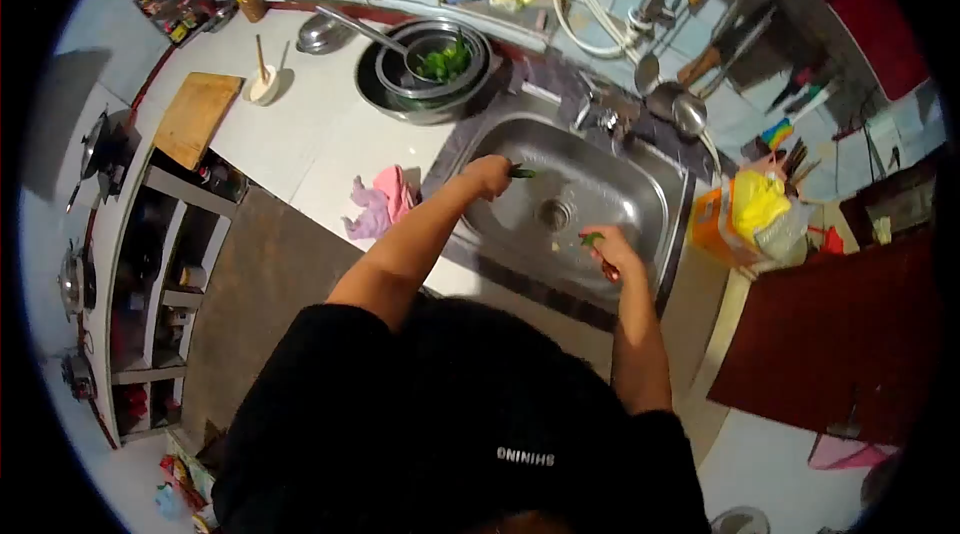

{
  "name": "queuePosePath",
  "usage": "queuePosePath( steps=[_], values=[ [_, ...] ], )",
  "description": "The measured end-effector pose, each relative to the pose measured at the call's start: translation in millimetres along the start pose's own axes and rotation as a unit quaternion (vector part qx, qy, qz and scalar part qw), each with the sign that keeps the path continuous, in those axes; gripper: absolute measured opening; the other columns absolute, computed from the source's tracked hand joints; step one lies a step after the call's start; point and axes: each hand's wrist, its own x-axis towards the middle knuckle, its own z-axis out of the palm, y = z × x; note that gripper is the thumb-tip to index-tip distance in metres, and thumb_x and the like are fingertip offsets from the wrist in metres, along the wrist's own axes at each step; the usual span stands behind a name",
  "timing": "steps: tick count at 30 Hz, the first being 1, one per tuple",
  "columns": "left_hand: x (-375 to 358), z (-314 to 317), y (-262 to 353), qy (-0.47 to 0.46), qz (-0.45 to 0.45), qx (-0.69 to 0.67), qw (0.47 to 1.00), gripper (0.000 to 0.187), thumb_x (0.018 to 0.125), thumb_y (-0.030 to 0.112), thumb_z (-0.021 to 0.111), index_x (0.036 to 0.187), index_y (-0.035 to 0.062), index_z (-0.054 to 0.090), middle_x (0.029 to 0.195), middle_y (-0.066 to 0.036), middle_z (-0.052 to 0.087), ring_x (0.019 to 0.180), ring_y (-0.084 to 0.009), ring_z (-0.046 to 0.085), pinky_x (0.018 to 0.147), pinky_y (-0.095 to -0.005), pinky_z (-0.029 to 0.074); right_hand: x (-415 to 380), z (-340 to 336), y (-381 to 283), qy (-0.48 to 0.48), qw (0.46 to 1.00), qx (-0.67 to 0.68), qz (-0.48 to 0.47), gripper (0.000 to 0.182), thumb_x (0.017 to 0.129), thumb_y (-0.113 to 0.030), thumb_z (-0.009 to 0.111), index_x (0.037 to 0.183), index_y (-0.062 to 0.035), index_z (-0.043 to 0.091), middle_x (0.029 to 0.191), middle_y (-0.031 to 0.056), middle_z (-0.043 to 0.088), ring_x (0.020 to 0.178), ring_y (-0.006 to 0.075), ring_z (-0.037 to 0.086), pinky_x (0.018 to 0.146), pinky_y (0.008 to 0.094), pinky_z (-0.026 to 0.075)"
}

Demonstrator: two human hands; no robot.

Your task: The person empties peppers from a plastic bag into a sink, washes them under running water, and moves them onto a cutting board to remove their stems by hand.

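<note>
My left hand (488,177) is closed over the left side of the steel sink (640,196), with a green pepper (523,172) sticking out past its fingers. Over the sink's front right part, my right hand (615,252) is closed too. A piece of green pepper (592,238) shows at its fingertips, and a small reddish-brown end (610,273) pokes out below the palm; what that belongs to is hidden. Behind the left hand, green peppers (447,60) fill a strainer resting in stacked steel bowls (400,110).
Pink and lilac cloths (383,204) lie left of the sink. A faucet (608,117) stands at its back edge. Farther left are a cutting board (198,119) and a small white bowl (264,86). An orange bag (722,222) sits to the right, below hanging ladles (688,114).
</note>
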Motion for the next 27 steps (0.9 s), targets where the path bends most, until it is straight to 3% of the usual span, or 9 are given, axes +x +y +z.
queuePosePath(
  steps=[4, 8, 11, 12, 14, 15, 19, 23, 27],
  values=[
    [-40, -123, 67, -0.061, 0.136, -0.22, 0.964, 0.013, 0.084, 0.013, 0.05, 0.084, 0.0019, 0.056, 0.062, -0.003, 0.054, 0.042, -0.0103, 0.046, 0.038, -0.0241, 0.038, -73, -58, -135, 0.079, 0.988, 0.111, 0.066, 0.033, 0.082, -0.013, 0.041, 0.111, -0.0034, 0.055, 0.075, 0.0034, 0.052, 0.051, 0.0078, 0.042, 0.044, 0.0208, 0.035],
    [-102, -188, 112, -0.078, 0.342, -0.586, 0.731, 0.031, 0.089, 0.021, 0.05, 0.11, -0.0007, 0.049, 0.065, -0.001, 0.05, 0.04, -0.004, 0.039, 0.035, -0.0175, 0.03, -99, -106, -157, 0.073, 0.794, 0.451, -0.401, 0.042, 0.085, -0.024, 0.054, 0.118, 0.0005, 0.046, 0.079, 0.0027, 0.052, 0.05, 0.0024, 0.038, 0.039, 0.0182, 0.03],
    [-102, -152, 93, -0.084, 0.371, -0.689, 0.617, 0.029, 0.089, 0.022, 0.049, 0.112, 0.004, 0.049, 0.064, 0.001, 0.047, 0.04, -0.003, 0.034, 0.033, -0.0162, 0.026, -76, -79, -116, 0.021, 0.688, 0.595, -0.416, 0.045, 0.082, -0.023, 0.059, 0.121, -0.0063, 0.045, 0.085, 0.0037, 0.051, 0.049, 0.0036, 0.039, 0.037, 0.0199, 0.032],
    [-81, -117, 72, -0.123, 0.286, -0.774, 0.551, 0.028, 0.085, 0.022, 0.053, 0.108, 0.0057, 0.052, 0.062, 0.001, 0.048, 0.04, -0.0037, 0.032, 0.035, -0.0168, 0.027, -42, -58, -75, 0.133, 0.808, 0.509, -0.266, 0.043, 0.082, -0.023, 0.058, 0.12, -0.0062, 0.046, 0.085, 0.0037, 0.051, 0.049, 0.0041, 0.039, 0.038, 0.0202, 0.033],
    [-24, -43, 27, -0.046, 0.217, -0.282, 0.933, 0.022, 0.076, 0.018, 0.057, 0.094, 0.0049, 0.059, 0.065, -0.005, 0.057, 0.046, -0.013, 0.046, 0.043, -0.0291, 0.039, -9, 0, -8, 0.207, 0.961, -0.154, 0.099, 0.039, 0.082, -0.022, 0.055, 0.117, -0.006, 0.048, 0.085, 0.0039, 0.053, 0.05, 0.0052, 0.041, 0.039, 0.0206, 0.034],
    [2, -6, 2, 0.002, 0.205, 0.142, 0.968, 0.019, 0.072, 0.015, 0.057, 0.087, 0.0041, 0.062, 0.067, -0.008, 0.061, 0.049, -0.0173, 0.054, 0.048, -0.0335, 0.044, -7, 25, 10, 0.177, 0.959, -0.206, 0.079, 0.037, 0.083, -0.021, 0.053, 0.116, -0.0058, 0.049, 0.085, 0.0039, 0.054, 0.05, 0.0057, 0.041, 0.04, 0.0209, 0.035],
    [-29, -49, 22, 0.043, 0.21, -0.041, 0.976, 0.015, 0.081, 0.014, 0.053, 0.089, 0.004, 0.062, 0.066, -0.009, 0.06, 0.049, -0.0166, 0.057, 0.048, -0.0312, 0.045, -22, 18, -75, 0.114, 0.991, -0.016, -0.063, 0.032, 0.083, -0.02, 0.047, 0.111, -0.0054, 0.054, 0.086, 0.0042, 0.057, 0.051, 0.0077, 0.044, 0.043, 0.0218, 0.038],
    [-87, -178, 80, -0.175, 0.316, -0.617, 0.7, 0.025, 0.089, 0.018, 0.05, 0.104, -0.001, 0.053, 0.062, -0.003, 0.05, 0.038, -0.0073, 0.042, 0.036, -0.0184, 0.032, -59, -32, -239, 0.134, 0.933, 0.251, -0.219, 0.031, 0.085, -0.018, 0.043, 0.111, -0.0054, 0.054, 0.085, 0.0058, 0.057, 0.055, 0.0068, 0.044, 0.044, 0.0186, 0.038],
    [-104, -205, 54, -0.24, 0.407, -0.658, 0.586, 0.032, 0.087, 0.022, 0.053, 0.108, -0.0021, 0.049, 0.063, -0.002, 0.05, 0.043, -0.006, 0.043, 0.036, -0.0175, 0.034, -19, -29, -198, 0.01, 0.846, 0.412, -0.339, 0.03, 0.087, -0.016, 0.044, 0.114, -0.0063, 0.052, 0.086, 0.0073, 0.056, 0.054, 0.0084, 0.045, 0.04, 0.0221, 0.037]
  ],
)
